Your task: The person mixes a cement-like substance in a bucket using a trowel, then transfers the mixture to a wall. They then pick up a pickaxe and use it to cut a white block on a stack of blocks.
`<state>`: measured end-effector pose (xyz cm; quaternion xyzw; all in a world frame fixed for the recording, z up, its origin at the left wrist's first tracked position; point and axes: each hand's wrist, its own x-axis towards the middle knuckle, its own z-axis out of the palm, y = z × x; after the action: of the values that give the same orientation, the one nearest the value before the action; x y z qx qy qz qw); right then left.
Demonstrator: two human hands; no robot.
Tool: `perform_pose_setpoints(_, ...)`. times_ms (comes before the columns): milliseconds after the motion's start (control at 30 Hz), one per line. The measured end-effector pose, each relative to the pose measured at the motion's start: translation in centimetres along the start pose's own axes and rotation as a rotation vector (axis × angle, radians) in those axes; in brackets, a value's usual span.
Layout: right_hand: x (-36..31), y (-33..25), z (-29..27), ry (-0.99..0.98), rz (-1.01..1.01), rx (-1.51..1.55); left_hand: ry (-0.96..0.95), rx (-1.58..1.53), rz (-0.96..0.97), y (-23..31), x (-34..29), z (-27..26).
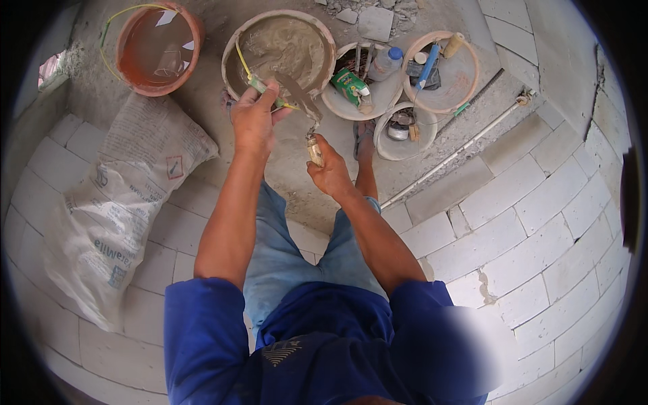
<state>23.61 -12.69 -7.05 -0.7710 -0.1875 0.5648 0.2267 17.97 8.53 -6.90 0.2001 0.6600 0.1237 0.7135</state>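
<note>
Mortar-smeared, a trowel (296, 91) is clasped by its pale handle (313, 150) in the closed right hand (331, 169); a green bail grip (256, 82) is held in the curled left hand (254, 120); the trowel's blade is poised over the mortar bucket (329, 44).

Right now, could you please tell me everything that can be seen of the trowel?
The trowel has a long, grey blade smeared with a wet-looking coating, a narrow neck also crusted, and a pale, worn, dirty handle that may be wood. The right hand grips the handle. The blade points away from the person and leftward, appearing over the mortar bucket; whether they touch, I cannot tell.
</note>
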Motion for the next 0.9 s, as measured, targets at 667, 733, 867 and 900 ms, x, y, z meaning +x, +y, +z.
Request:
perform_pose_setpoints(667,-8.3,-0.4,-9.8,-0.073,-0.086,-0.203,0.016,-0.001,-0.001,1.0,0.2,0.2)
perform_pose_setpoints(733,-8.9,-1.0,-10.5,-0.088,-0.045,-0.155,0.017,-0.008,-0.005,0.9,0.2,0.1)
perform_pose_setpoints(867,-8.6,-3.4,-11.6,-0.157,0.260,0.239,0.016,-0.010,-0.013,0.6,0.0,-0.5)
perform_pose_setpoints(900,-7.9,-3.7,-11.7,-0.175,0.358,0.384,0.018,-0.010,-0.013,0.6,-0.1,-0.6)
